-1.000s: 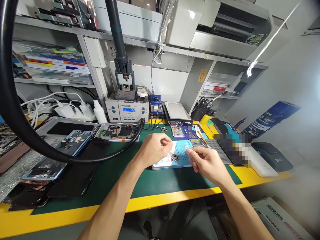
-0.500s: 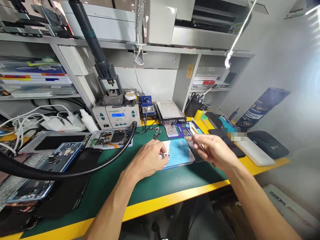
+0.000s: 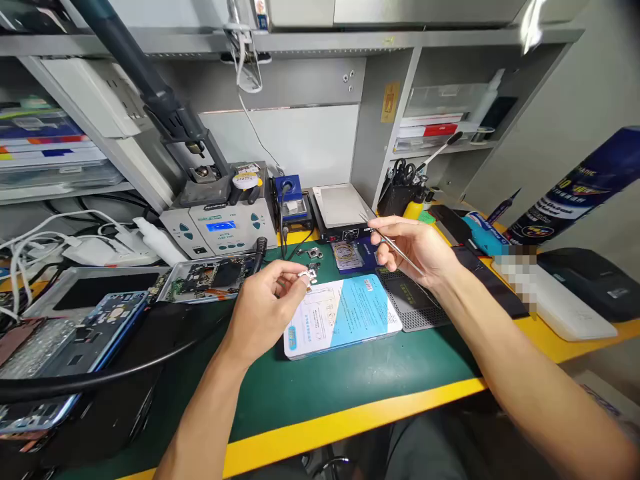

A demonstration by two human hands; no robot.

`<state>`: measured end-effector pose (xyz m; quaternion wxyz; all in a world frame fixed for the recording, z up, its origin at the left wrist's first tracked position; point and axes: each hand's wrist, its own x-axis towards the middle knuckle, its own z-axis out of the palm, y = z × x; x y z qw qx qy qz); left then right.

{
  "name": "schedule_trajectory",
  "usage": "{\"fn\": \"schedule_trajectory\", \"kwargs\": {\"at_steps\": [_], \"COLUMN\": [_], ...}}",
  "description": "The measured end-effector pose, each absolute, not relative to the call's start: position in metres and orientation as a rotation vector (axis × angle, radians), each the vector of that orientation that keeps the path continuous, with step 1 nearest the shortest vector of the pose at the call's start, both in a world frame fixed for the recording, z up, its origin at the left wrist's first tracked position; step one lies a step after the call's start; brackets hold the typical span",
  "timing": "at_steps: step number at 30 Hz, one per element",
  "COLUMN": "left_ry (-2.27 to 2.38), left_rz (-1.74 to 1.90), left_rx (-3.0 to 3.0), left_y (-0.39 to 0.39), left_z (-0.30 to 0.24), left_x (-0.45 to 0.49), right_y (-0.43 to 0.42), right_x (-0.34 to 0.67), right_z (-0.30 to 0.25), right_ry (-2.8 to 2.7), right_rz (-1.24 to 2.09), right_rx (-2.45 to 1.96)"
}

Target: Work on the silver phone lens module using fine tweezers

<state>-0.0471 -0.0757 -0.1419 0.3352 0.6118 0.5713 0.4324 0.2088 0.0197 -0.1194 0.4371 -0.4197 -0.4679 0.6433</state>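
Note:
My left hand is raised above the green mat, its fingertips pinched on a small metal part. My right hand is lifted to the right of it and grips thin metal tweezers, whose tips point up and left toward the hot plate. Between and below the hands lies a white and blue box flat on the mat. A few small metal parts rest on the mat just behind the box.
A hot-air station with its hose stands at the back, with a hot plate beside it. Opened phones and a board tray lie to the left. A dark mesh pad, a tool cup and a spray can are at right.
My left hand lifted the small metal part off the box. My right hand rose and swung the tweezers up and back. The view tilted down and nearer the bench.

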Motion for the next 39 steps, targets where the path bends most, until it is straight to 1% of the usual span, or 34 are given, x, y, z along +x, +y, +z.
{"fn": "schedule_trajectory", "kwargs": {"at_steps": [8, 14, 23, 32, 39], "left_ry": [1.394, 1.301, 1.244, 1.294, 1.410], "left_rz": [1.266, 1.335, 1.336, 1.273, 1.285], "left_rx": [1.289, 1.115, 1.087, 1.076, 1.219], "left_y": [-0.075, -0.076, -0.077, -0.079, -0.081], "left_z": [-0.142, -0.139, -0.141, -0.129, -0.132], "left_x": [-0.041, -0.038, -0.033, -0.029, -0.027], "right_y": [0.024, 0.019, 0.021, 0.021, 0.018], "right_x": [0.226, 0.222, 0.220, 0.217, 0.216], "right_z": [-0.125, -0.128, -0.136, -0.141, -0.143], "right_ry": [-0.974, -0.918, -1.067, -1.214, -1.243], "right_rz": [1.713, 1.710, 1.765, 1.784, 1.823], "right_rx": [-0.997, -0.921, -0.966, -0.976, -0.959]}}
